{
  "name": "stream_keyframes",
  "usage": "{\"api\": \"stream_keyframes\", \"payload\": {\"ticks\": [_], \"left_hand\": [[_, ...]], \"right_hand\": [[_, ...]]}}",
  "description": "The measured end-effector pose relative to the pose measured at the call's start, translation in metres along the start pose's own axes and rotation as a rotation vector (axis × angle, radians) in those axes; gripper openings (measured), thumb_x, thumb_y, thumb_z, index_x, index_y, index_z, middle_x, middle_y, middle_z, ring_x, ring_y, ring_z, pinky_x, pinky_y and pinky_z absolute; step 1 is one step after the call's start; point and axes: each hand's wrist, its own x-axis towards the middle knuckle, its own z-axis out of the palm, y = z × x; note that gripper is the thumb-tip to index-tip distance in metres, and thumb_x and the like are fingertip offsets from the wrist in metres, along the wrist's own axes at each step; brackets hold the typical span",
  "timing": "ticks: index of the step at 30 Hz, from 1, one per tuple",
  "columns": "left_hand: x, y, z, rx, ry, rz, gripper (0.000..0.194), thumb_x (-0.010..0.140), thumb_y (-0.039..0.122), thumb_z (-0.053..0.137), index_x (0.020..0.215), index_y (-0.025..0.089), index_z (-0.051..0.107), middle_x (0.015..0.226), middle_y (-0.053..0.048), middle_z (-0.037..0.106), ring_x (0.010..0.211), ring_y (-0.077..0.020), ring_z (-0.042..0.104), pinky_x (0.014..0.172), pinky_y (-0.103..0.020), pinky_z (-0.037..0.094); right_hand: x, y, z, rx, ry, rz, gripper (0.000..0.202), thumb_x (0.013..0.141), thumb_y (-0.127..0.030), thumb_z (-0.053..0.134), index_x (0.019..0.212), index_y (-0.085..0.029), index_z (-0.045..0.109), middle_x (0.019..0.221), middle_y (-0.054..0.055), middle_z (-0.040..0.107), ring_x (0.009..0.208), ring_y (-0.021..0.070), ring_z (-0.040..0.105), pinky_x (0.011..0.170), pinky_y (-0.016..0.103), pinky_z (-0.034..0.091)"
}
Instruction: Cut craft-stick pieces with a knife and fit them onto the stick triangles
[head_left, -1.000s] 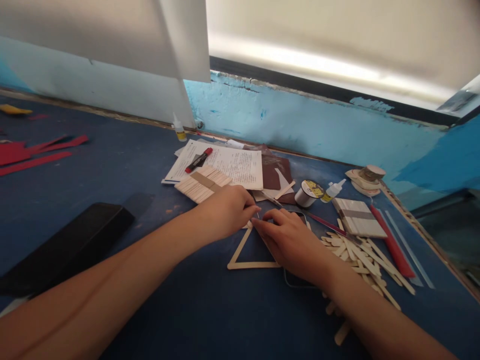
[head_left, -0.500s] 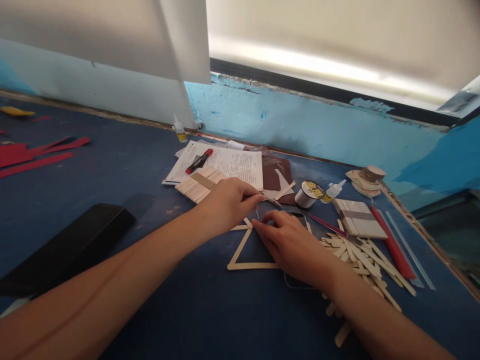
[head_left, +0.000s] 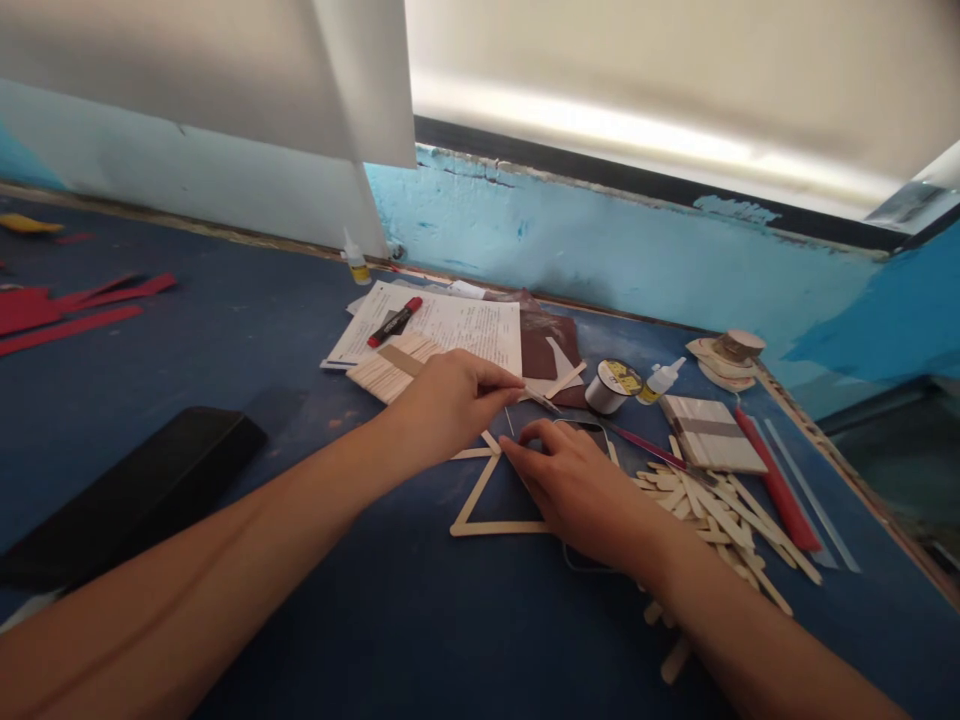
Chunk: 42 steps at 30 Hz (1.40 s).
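My left hand (head_left: 457, 395) is closed in a pinch above the table, and what its fingertips hold is too small to make out. A thin pale strand (head_left: 509, 421) shows in the gap between my hands. My right hand (head_left: 566, 470) is lower, its fingers drawn together at the corner of a triangle of craft sticks (head_left: 474, 495); whatever they pinch is hidden. Under and behind this hand lies a phone (head_left: 592, 432), partly covered. Close to my left fingertips is a slim pointed metal-looking piece (head_left: 541, 401), and past it stands a spool of thread (head_left: 611, 388).
Loose craft sticks (head_left: 720, 525) lie piled at right near a bundled pack (head_left: 712, 433). Another stick bundle (head_left: 390, 368), printed sheets (head_left: 472, 325) and a red-capped marker (head_left: 395, 322) lie behind my left hand. Glue bottles (head_left: 661, 380) stand farther back. A black case (head_left: 142, 490) is at left.
The view has shifted slightly, so everything sits a little farther left. Both hands keep nearly the same pose; the pale strand between them shows a little more clearly.
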Motion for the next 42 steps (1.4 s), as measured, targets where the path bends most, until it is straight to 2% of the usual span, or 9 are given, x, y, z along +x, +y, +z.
{"api": "stream_keyframes", "payload": {"ticks": [4,8,11,14,19,24,28,35,42], "left_hand": [[0.000,0.004,-0.001,0.185,-0.019,0.064,0.022,0.091,0.030,0.064,0.095,0.021,0.084,0.077,-0.003,0.080,0.062,-0.0171,0.066,0.058,-0.027,0.046],[0.005,0.011,0.000,0.286,0.003,0.112,0.016,0.086,0.027,0.069,0.088,0.023,0.085,0.083,-0.005,0.081,0.075,-0.0217,0.071,0.069,-0.029,0.049],[0.006,0.011,0.004,0.313,0.039,0.124,0.019,0.089,0.029,0.067,0.095,0.024,0.084,0.090,-0.006,0.082,0.084,-0.0243,0.073,0.076,-0.032,0.051],[0.003,-0.001,0.009,0.232,0.123,0.093,0.026,0.092,0.036,0.064,0.107,0.025,0.082,0.092,-0.005,0.082,0.083,-0.0233,0.074,0.075,-0.031,0.054],[-0.002,-0.018,0.008,0.044,0.214,0.041,0.024,0.086,0.039,0.073,0.104,0.025,0.083,0.090,-0.003,0.083,0.080,-0.0216,0.075,0.073,-0.030,0.057],[-0.004,-0.007,0.007,-0.203,0.211,-0.040,0.032,0.085,0.037,0.076,0.110,0.018,0.075,0.082,-0.004,0.080,0.075,-0.0195,0.075,0.069,-0.028,0.058],[-0.007,0.000,0.011,-0.358,0.174,-0.049,0.024,0.083,0.033,0.079,0.095,0.016,0.068,0.075,-0.003,0.076,0.069,-0.0174,0.073,0.066,-0.026,0.058],[-0.008,-0.002,0.012,-0.324,0.190,0.003,0.018,0.085,0.033,0.077,0.087,0.016,0.070,0.070,-0.002,0.073,0.066,-0.0166,0.070,0.065,-0.026,0.057],[-0.011,-0.002,0.012,-0.168,0.235,0.046,0.019,0.086,0.037,0.075,0.088,0.018,0.073,0.071,-0.001,0.072,0.064,-0.0148,0.066,0.059,-0.025,0.049]], "right_hand": [[-0.001,0.001,0.000,-0.015,0.015,-0.014,0.045,0.101,-0.015,0.048,0.145,-0.019,0.055,0.121,0.014,0.063,0.108,0.0271,0.057,0.095,0.044,0.047],[-0.002,0.003,0.002,-0.015,0.032,-0.021,0.047,0.100,-0.014,0.048,0.146,-0.020,0.054,0.123,0.014,0.062,0.110,0.0276,0.056,0.095,0.043,0.046],[-0.002,0.004,0.003,-0.009,0.033,-0.014,0.047,0.099,-0.013,0.049,0.145,-0.020,0.056,0.121,0.015,0.062,0.110,0.0277,0.056,0.095,0.043,0.045],[-0.003,0.003,0.003,-0.009,0.030,-0.004,0.047,0.099,-0.013,0.048,0.144,-0.020,0.056,0.120,0.015,0.062,0.110,0.0278,0.056,0.094,0.043,0.046],[-0.002,0.002,0.003,-0.005,0.030,0.012,0.050,0.097,-0.011,0.050,0.145,-0.021,0.055,0.120,0.014,0.062,0.107,0.0276,0.055,0.093,0.043,0.046],[-0.001,0.003,0.003,0.024,0.024,0.012,0.049,0.096,-0.011,0.051,0.144,-0.022,0.056,0.120,0.013,0.062,0.108,0.0274,0.056,0.095,0.043,0.046],[-0.001,0.003,0.003,0.063,0.049,0.005,0.043,0.099,-0.013,0.051,0.140,-0.021,0.059,0.120,0.014,0.063,0.111,0.0276,0.057,0.096,0.045,0.048],[0.000,0.004,0.002,0.178,0.082,0.018,0.035,0.102,-0.015,0.049,0.133,-0.023,0.064,0.117,0.012,0.064,0.105,0.0235,0.063,0.093,0.040,0.052],[0.000,0.002,0.004,0.086,0.065,0.004,0.044,0.099,-0.012,0.051,0.142,-0.021,0.059,0.116,0.013,0.064,0.104,0.0245,0.061,0.091,0.041,0.051]]}}
